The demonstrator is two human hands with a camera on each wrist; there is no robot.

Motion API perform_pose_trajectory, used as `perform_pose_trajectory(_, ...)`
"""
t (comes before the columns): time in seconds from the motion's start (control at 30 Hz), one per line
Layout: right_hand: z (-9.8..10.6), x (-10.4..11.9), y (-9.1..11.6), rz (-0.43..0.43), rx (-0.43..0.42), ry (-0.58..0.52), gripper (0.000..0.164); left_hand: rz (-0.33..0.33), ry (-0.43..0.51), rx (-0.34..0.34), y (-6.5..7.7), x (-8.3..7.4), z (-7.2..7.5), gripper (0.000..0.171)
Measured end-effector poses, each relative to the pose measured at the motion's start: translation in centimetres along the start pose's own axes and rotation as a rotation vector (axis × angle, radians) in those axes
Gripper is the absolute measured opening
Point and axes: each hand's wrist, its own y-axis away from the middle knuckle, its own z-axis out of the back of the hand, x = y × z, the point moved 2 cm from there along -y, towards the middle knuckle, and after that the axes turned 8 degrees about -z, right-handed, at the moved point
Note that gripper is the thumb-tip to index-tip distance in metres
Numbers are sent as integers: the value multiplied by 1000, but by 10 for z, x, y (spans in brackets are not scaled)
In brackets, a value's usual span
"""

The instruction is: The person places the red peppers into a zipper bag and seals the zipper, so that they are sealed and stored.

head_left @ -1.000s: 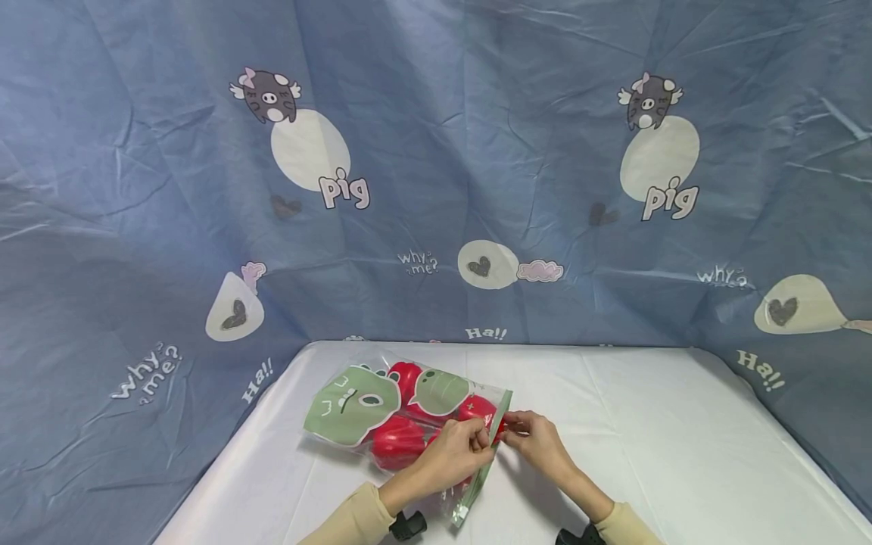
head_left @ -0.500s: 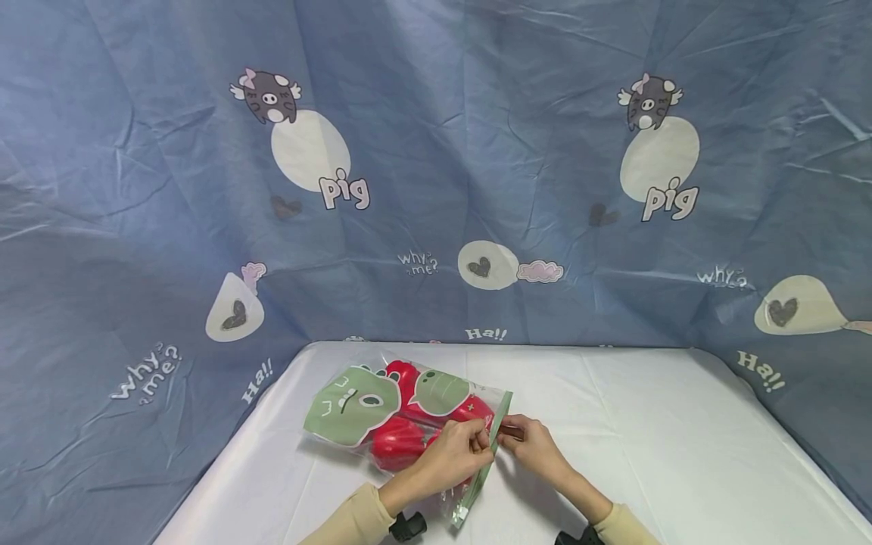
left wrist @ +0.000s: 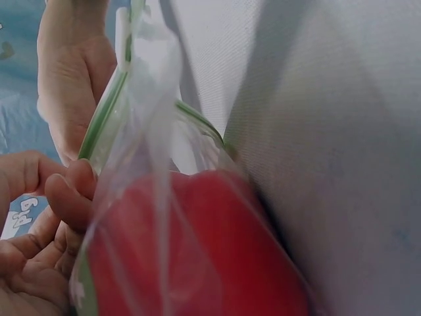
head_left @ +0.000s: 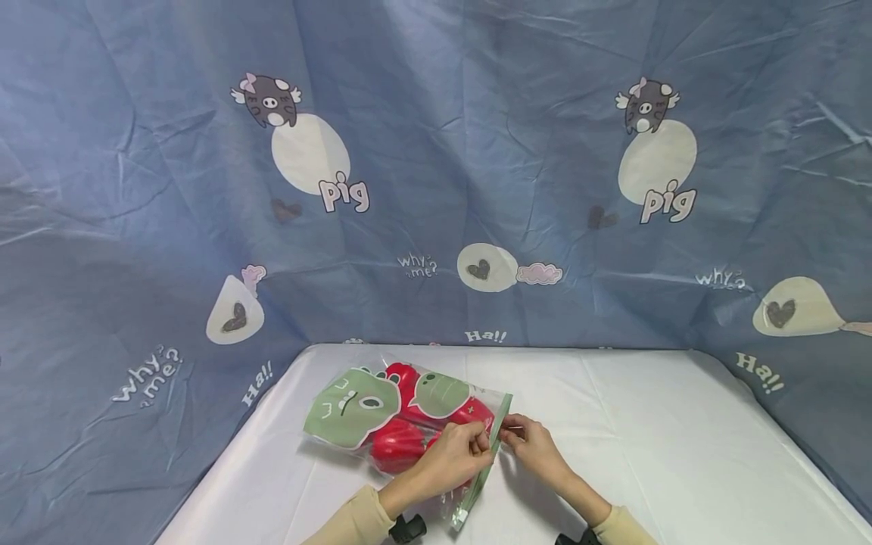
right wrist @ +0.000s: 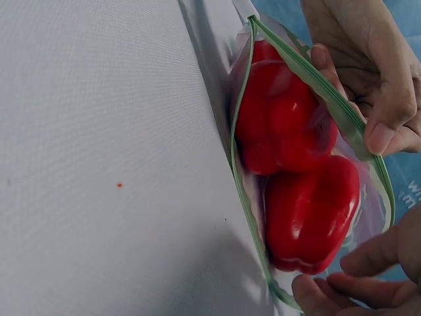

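A clear zip bag (head_left: 364, 406) with green dinosaur prints and a green zip edge lies on its side, holding several red bell peppers. Its mouth gapes in the right wrist view, showing one bell pepper (right wrist: 283, 112) above another bell pepper (right wrist: 312, 217). My left hand (head_left: 450, 458) pinches the upper lip of the mouth between thumb and finger. At the far end of the mouth is my right hand (head_left: 538, 450), its fingers loosely bent and thumb apart from them. Its fingertips (right wrist: 309, 295) are beside the zip edge; contact there is hard to tell.
The bag rests on a white-covered table (head_left: 654, 446). Behind and beside the table hangs a blue printed curtain (head_left: 422, 166). A zip slider (head_left: 459, 518) sits at the bag's near corner.
A red pepper part seen at my right fingers a second ago no longer shows outside the bag mouth. My right hand has shifted slightly; my left hand keeps its pinch in place.
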Motion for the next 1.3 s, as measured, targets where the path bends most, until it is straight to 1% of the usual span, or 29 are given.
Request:
perform_pose_trajectory(0.07, 0, -1, 0, -22, -36, -20, 26, 3, 2, 4, 0, 0, -1, 8)
perform_pose_trajectory(0.1, 0, -1, 0, -50, -51, -47, 26, 5, 5, 6, 0, 0, -1, 8)
perform_pose_trajectory(0.17, 0, -1, 1, -67, -70, -86, 27, 10, 11, 9, 0, 0, -1, 8)
perform_pose_trajectory(0.2, 0, 0, 1, -87, -74, -116, 27, 12, 12, 11, 0, 0, -1, 8)
perform_pose_trajectory(0.33, 2, 2, 0, -111, -57, -178, 26, 13, 11, 17, 1, -1, -1, 8)
perform_pose_trajectory(0.47, 5, 5, 0, -135, -58, -172, 24, 0, 24, 34, 0, -3, 1, 7)
perform_pose_trajectory(0.6, 8, 6, 0, -149, -75, -141, 23, -42, 35, 37, -3, -8, 5, 7)
perform_pose_trajectory(0.7, 8, 5, 3, -173, -73, -120, 22, -78, 26, 49, -1, -10, 8, 7)
perform_pose_trajectory(0.77, 7, 5, 7, -201, -67, -113, 21, -94, 10, 75, 3, -11, 12, 7)
perform_pose_trajectory(0.9, 10, 9, 16, -254, -36, -148, 22, -143, -77, 140, 12, -13, 21, 6)
perform_pose_trajectory(1.03, 14, 18, 25, -283, 31, -152, 25, -237, -201, 193, 25, -16, 29, 10)
perform_pose_trajectory(1.13, 14, 23, 32, -274, 88, -127, 28, -312, -299, 218, 38, -17, 32, 13)
perform_pose_trajectory(1.2, 13, 25, 36, -266, 123, -119, 30, -367, -389, 231, 47, -19, 33, 14)
perform_pose_trajectory(1.3, 11, 26, 43, -262, 177, -109, 31, -417, -498, 269, 58, -21, 33, 18)
